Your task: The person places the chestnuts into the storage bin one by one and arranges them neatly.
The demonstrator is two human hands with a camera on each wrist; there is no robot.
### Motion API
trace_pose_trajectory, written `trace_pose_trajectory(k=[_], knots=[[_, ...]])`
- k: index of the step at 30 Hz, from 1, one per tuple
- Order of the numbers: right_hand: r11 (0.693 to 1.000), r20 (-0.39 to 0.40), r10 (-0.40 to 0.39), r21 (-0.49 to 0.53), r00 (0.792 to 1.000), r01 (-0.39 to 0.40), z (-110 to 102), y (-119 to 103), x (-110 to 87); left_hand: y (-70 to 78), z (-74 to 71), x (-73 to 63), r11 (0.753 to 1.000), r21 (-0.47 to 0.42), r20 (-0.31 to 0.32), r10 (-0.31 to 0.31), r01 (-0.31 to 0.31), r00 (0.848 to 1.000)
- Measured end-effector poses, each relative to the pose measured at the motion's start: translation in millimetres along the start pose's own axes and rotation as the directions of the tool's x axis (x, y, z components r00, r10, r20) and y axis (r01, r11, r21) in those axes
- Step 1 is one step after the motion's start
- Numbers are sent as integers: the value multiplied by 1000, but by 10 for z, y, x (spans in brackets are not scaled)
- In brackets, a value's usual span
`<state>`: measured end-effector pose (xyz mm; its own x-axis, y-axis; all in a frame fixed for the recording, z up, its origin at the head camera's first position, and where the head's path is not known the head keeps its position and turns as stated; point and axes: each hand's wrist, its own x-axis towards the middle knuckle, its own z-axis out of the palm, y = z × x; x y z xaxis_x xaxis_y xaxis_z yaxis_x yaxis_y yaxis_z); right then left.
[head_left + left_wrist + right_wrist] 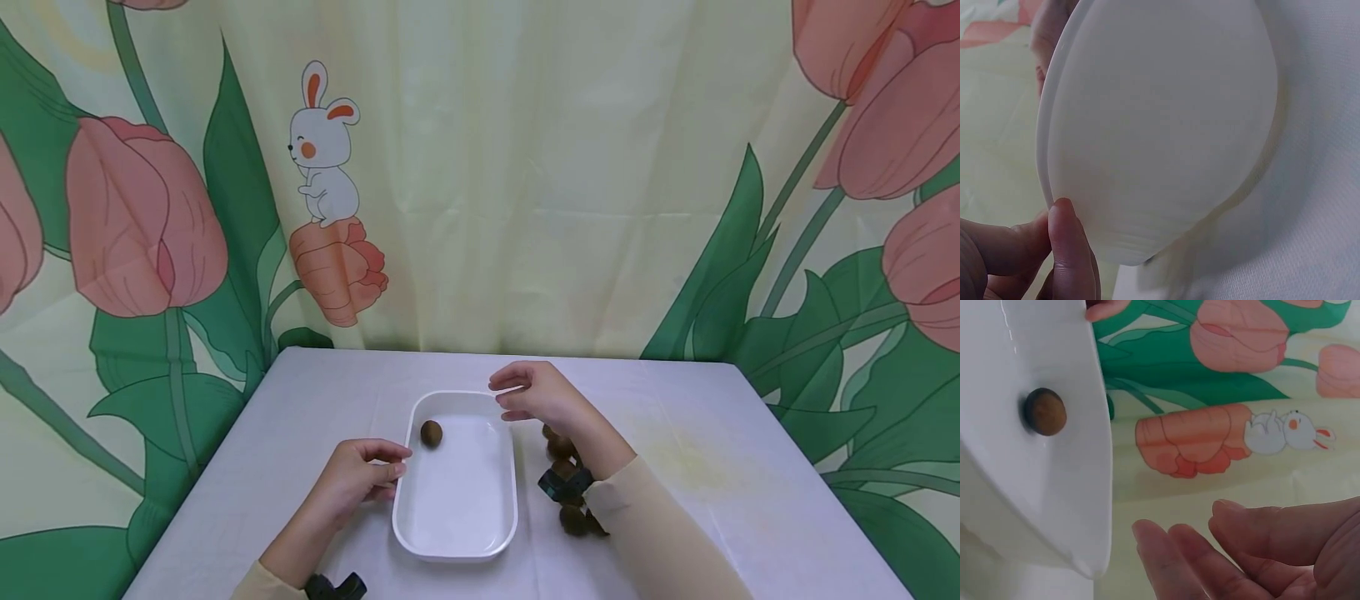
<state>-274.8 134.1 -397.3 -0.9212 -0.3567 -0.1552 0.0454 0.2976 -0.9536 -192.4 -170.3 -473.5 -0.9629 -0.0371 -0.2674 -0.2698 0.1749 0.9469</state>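
Note:
A white rectangular tray (457, 508) with rounded corners lies on the table. Inside it, towards the far left, sits one small brown round ball (431, 434), smooth-looking in the right wrist view (1046, 412). My left hand (362, 477) pinches the tray's left rim between thumb and fingers, the thumb (1067, 244) against the outer wall in the left wrist view. Near the far right corner of the tray, my right hand (543, 398) hovers with fingers loosely bent and nothing between them. Several more brown balls (572, 521) lie right of the tray, partly hidden under the right wrist.
A white cloth covers the table (675, 433). Behind it hangs a curtain (525, 183) printed with tulips, leaves and a rabbit on a carrot. Black camera straps (564, 483) sit on both wrists.

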Motion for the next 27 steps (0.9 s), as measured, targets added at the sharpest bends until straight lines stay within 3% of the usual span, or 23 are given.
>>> trace_pose_trajectory(k=[16, 27], knots=[[994, -59, 15, -108, 998, -21, -413, 240, -271, 21, 6, -21, 1000, -10, 0, -2, 2, 1000], [971, -78, 26, -235, 997, -44, -663, 489, -313, 4, 9, -18, 1000, -19, 0, -1, 1, 1000]])
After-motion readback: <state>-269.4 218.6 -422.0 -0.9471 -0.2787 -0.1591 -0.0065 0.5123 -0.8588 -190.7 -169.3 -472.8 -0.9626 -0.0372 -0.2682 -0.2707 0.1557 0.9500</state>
